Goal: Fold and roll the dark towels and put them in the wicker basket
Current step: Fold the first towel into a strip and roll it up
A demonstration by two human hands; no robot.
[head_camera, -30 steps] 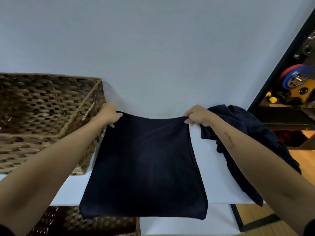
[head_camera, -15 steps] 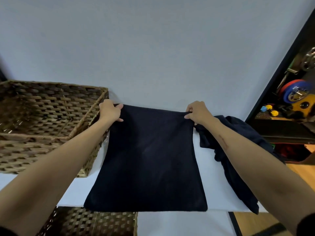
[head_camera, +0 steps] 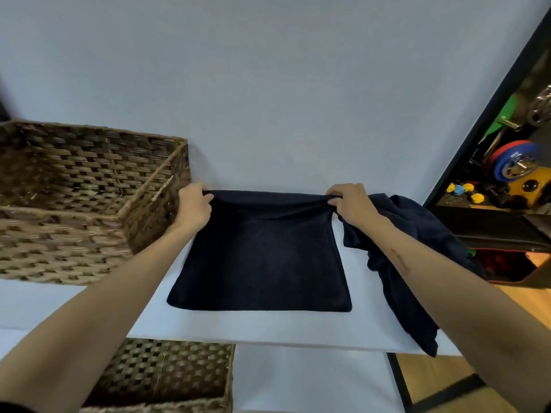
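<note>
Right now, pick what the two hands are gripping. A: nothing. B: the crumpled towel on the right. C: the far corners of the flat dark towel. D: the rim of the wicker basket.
C: the left hand and right hand each pinch a far corner of the flat dark towel lying on the white table.

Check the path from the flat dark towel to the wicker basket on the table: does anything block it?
Nothing visible does. The flat towel lies right beside the wicker basket, whose top is open; the crumpled towel lies on the opposite side.
</note>
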